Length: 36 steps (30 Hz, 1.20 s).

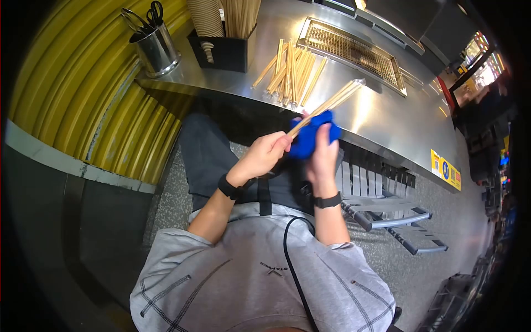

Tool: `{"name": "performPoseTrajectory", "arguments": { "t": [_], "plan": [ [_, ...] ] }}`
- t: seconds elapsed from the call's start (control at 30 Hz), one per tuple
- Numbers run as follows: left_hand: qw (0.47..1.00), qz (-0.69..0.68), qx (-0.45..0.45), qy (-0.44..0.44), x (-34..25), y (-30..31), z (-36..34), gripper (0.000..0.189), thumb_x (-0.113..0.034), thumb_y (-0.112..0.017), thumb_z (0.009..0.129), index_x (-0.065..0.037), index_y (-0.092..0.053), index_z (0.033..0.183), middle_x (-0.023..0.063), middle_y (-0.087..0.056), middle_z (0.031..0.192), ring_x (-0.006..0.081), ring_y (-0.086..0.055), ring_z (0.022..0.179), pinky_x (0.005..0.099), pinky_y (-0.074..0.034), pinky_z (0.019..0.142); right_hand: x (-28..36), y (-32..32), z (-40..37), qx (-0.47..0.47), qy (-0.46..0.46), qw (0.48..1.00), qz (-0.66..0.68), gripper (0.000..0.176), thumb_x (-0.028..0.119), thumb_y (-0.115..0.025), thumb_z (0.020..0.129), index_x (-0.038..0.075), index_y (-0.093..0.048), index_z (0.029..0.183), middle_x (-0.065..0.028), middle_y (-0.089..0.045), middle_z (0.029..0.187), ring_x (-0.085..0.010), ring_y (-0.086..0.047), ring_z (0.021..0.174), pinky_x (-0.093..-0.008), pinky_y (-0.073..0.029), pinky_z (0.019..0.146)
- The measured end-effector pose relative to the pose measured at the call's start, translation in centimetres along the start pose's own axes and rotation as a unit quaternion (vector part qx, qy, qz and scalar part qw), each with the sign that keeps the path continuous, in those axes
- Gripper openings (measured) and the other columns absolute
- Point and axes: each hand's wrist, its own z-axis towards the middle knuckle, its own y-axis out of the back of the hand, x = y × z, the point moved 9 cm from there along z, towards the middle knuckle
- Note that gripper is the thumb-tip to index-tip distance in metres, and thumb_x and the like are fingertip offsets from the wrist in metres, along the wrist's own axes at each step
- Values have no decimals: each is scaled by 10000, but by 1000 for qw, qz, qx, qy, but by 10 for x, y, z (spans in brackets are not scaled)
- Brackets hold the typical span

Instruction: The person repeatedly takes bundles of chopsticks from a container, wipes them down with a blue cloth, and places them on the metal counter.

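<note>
My left hand is closed round the lower end of a pair of wrapped chopsticks, which slant up to the right. Bunched blue cloth is in my right hand, its thumb raised over the cloth, close against the chopsticks. Both hands are in front of the edge of the steel counter. On that counter, beyond my hands, lies a loose pile of several wrapped chopsticks.
A black holder carries stacked paper cups and upright sticks. Left of it is a metal cup with scissors. A mesh grate is set in the counter. A folding rack stands below, right of my legs.
</note>
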Motion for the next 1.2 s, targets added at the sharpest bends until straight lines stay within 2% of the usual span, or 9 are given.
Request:
{"name": "performPoseTrajectory", "arguments": {
  "t": [0.1, 0.2, 0.3, 0.37, 0.43, 0.5, 0.63, 0.8, 1.2],
  "plan": [
    [993, 88, -43, -59, 5, 1, -1, 286, -275, -514, 957, -12, -589, 872, 115, -608, 671, 173, -602, 602, 324, -439, 559, -26, -10, -10, -35, -23, 999, -10, 356, 255, -567, 971, -36, -549, 1175, -142, -655, 1078, -225, -652, 951, -335, -533, 823],
    [991, 102, 67, 55, 2, -5, -8, 230, -198, -520, 959, -6, -632, 899, 51, -591, 661, 73, -539, 591, 264, -442, 558, -23, 5, 3, -56, -45, 997, 5, 272, 241, -601, 953, -19, -590, 1031, -123, -661, 960, -209, -665, 845, -313, -547, 720],
    [980, 144, 101, 89, 0, 7, -13, 232, -196, -558, 939, 4, -658, 875, 36, -611, 650, 71, -554, 574, 250, -447, 540, 0, 0, 10, -26, -18, 998, -56, 228, 204, -614, 942, -16, -602, 997, -102, -665, 887, -174, -665, 759, -284, -539, 661],
    [999, 11, -47, 0, -5, 41, -7, 275, -269, -588, 951, -15, -679, 901, 37, -694, 758, 69, -608, 672, 232, -478, 618, 11, -1, 12, 25, -11, 992, -122, 206, 182, -618, 936, -15, -603, 996, -90, -665, 854, -160, -662, 724, -272, -535, 643],
    [985, -78, -146, -48, -11, 67, -5, 253, -224, -570, 965, -10, -631, 1086, 62, -702, 924, 72, -611, 767, 226, -482, 683, 9, -17, 2, 85, -54, 983, -156, 147, 133, -641, 908, -2, -616, 961, -74, -666, 837, -147, -656, 692, -266, -533, 627],
    [978, -166, -107, -69, -14, 63, -3, 295, -209, -550, 976, 5, -568, 1180, 78, -687, 1011, 93, -620, 838, 235, -490, 743, -10, -36, -13, 151, -133, 959, -198, 135, 111, -666, 881, 1, -620, 945, -50, -659, 835, -113, -641, 715, -254, -523, 643],
    [971, -227, -43, -62, -17, 49, -6, 346, -218, -518, 992, 29, -529, 1234, 146, -673, 1089, 148, -634, 981, 269, -488, 861, -41, -62, -28, 256, -114, 921, -272, 119, 106, -702, 851, 9, -646, 893, 35, -619, 749, -31, -542, 670, -212, -460, 613],
    [947, -295, -123, -40, -2, 70, -7, 260, -173, -615, 938, 18, -585, 1112, 167, -677, 1021, 206, -680, 896, 308, -562, 790, -56, -61, -30, 240, -176, 919, -259, 129, 121, -705, 855, 9, -651, 888, 15, -649, 774, -42, -578, 689, -211, -478, 632],
    [900, -333, -273, -64, 15, 121, -18, 270, -141, -609, 937, 26, -562, 1144, 179, -669, 1058, 228, -686, 915, 311, -578, 765, -53, 2, -47, 253, -239, 886, -306, 240, 108, -677, 873, -5, -635, 1080, -49, -686, 917, -98, -629, 799, -249, -517, 734]
  ]
}}
